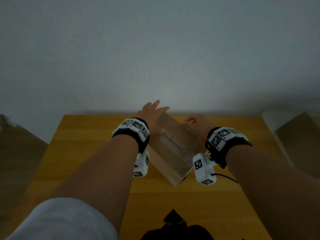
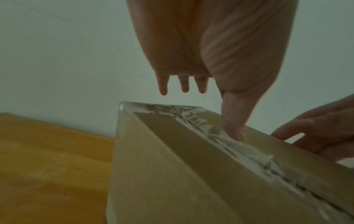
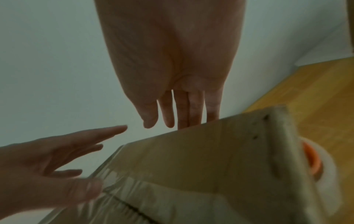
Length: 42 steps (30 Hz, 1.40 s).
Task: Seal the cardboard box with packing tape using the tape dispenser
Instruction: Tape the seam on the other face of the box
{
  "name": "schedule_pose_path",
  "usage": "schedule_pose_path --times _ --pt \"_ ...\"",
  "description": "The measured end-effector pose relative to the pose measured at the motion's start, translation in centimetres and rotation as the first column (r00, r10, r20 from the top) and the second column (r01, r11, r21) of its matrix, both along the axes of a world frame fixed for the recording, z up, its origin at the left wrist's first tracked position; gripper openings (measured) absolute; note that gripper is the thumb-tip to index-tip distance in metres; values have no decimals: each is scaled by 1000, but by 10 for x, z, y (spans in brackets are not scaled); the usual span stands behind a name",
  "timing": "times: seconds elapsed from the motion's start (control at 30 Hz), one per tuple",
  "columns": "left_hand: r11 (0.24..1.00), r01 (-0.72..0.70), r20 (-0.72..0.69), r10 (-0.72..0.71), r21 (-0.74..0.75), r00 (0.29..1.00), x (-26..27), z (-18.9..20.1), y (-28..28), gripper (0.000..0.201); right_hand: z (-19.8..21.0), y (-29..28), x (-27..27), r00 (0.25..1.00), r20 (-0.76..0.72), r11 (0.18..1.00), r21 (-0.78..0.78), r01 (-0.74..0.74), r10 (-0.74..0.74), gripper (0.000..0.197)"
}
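The cardboard box [image 1: 173, 149] sat angled at the middle of the tabletop [image 1: 83, 153], its top seam already covered by a wrinkled strip of packing tape [image 2: 247, 150]. Your left hand [image 1: 152, 116] lay flat at the far left end, grip apart, thumb [image 2: 233, 121] pressing the tape at the seam. Your right hand [image 1: 197, 125] touched the far right edge, fingers relaxed, holding nothing. The tape dispenser [image 3: 314, 160] lay just beside the box on its right. In my judgement the step was smoothing: you should have rubbed firmly outward from the seam, flattening the wrinkles, and pressed the far overhang down the end face.
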<state>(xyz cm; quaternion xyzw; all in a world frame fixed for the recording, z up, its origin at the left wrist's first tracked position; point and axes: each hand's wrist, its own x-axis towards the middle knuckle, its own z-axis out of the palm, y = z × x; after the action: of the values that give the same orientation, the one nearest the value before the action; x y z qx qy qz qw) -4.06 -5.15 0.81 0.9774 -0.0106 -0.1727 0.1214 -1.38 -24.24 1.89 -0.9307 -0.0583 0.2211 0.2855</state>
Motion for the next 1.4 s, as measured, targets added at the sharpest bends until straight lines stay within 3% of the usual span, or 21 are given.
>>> schedule_pose_path --times 0.1,0.2,0.4,0.53,0.63,0.87,1.07,1.17,1.27,1.4 --pt "992 109 -90 -102 71 991 6 4 -10 97 -1 -11 0 1000 5 1000 6 24 -24 31" --pt "993 100 -119 -91 65 989 4 1 -12 98 1 -17 -1 1000 -11 1000 3 15 -15 30" --pt "977 -179 -101 191 118 976 -10 1 15 93 6 -17 -3 1000 -17 999 -38 15 -16 36" --pt "893 -396 -139 429 217 892 -21 1 32 113 6 -10 -5 997 -77 999 -27 29 -31 42" --pt "857 -463 -188 505 226 843 -29 0 38 122 7 -4 -8 985 -171 1000 -12 -9 7 36" --pt "910 -407 -333 410 82 849 -33 0 29 93 7 13 -12 982 -177 998 8 -58 59 26" --pt "921 -346 -211 308 -180 928 -19 2 7 77 -12 -1 -1 991 -121 998 1 58 -57 35" --pt "924 -294 -150 263 -245 953 -9 -3 -6 61 -28 -15 3 994 -73 990 -119 74 -83 36" --pt "933 -267 -113 246 -241 963 -4 -12 -12 57 -42 -28 0 996 -48 959 -276 60 -77 41" --pt "929 -299 -168 266 -218 949 2 -20 -8 60 -65 -35 -5 984 -149 939 -340 45 -101 43"
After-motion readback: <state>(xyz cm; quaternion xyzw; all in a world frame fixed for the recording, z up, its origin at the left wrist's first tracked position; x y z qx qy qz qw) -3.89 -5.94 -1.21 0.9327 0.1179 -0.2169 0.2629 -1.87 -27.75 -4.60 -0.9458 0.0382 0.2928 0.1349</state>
